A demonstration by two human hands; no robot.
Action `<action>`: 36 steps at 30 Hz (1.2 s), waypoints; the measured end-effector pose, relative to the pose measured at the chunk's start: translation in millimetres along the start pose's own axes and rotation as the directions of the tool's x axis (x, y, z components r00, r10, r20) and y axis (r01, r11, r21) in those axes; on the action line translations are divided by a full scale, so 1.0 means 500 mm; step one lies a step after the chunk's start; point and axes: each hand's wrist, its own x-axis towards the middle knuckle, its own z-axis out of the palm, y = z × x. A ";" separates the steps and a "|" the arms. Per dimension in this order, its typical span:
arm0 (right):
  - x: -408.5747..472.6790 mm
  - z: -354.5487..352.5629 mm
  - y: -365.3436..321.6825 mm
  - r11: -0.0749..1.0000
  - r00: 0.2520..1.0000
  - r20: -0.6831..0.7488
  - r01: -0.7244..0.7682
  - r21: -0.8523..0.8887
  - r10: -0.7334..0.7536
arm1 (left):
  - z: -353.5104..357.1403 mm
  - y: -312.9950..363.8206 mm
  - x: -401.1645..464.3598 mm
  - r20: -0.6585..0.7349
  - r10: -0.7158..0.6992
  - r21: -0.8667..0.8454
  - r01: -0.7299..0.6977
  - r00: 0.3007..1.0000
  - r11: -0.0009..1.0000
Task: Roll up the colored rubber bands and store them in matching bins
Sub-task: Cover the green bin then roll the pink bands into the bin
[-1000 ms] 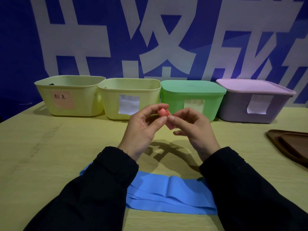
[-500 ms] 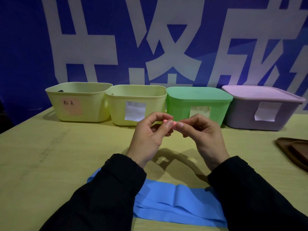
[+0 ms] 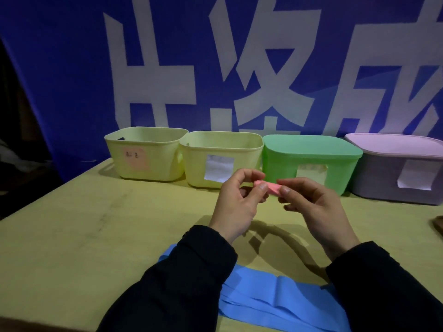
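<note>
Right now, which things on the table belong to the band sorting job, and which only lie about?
Part of the job:
- pink band, pinched between left hand and right hand
- blue band, flat on the table
- bin with pink label
- yellow bin
- green bin, lid on
- purple bin, lid on

Lying about:
- brown object at the right edge

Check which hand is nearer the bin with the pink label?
Left. The left hand is up at mid-table, right of the pink-labelled bin; the right hand is farther right, before the green bin.
</note>
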 end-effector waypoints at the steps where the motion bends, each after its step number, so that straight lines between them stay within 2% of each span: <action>1: 0.003 0.001 -0.010 1.000 1.000 0.013 0.000 -0.009 0.000 | -0.004 0.010 0.003 0.007 -0.012 0.004 0.012 1.000 1.000; 5: 0.041 0.025 -0.066 0.989 0.992 0.125 0.015 -0.149 0.003 | -0.056 0.049 0.029 0.006 -0.020 0.076 0.019 1.000 0.997; 10: 0.090 0.109 -0.124 0.965 0.943 0.328 0.032 -0.260 0.057 | -0.158 0.071 0.029 -0.078 0.011 0.105 -0.002 0.997 0.995; 15: 0.115 0.235 -0.120 0.965 0.952 0.305 0.109 -0.237 -0.033 | -0.268 0.067 0.026 -0.227 0.086 0.190 -0.043 0.970 0.981; 22: 0.131 0.325 -0.089 0.959 0.968 0.250 0.083 -0.271 -0.013 | -0.332 0.057 0.014 -0.340 0.083 0.155 -0.032 0.937 0.987; 30: 0.168 0.376 -0.062 0.935 0.972 0.234 0.075 -0.347 0.009 | -0.367 0.024 0.050 -0.395 0.022 0.159 0.045 0.919 0.986; 33: 0.197 0.407 -0.064 0.893 0.960 0.280 0.107 -0.436 0.021 | -0.392 0.018 0.070 -0.424 -0.006 0.169 0.086 0.906 0.982; 36: 0.236 0.441 -0.062 0.862 0.964 0.263 0.162 -0.480 -0.035 | -0.423 0.015 0.094 -0.436 -0.033 0.145 0.106 0.899 0.984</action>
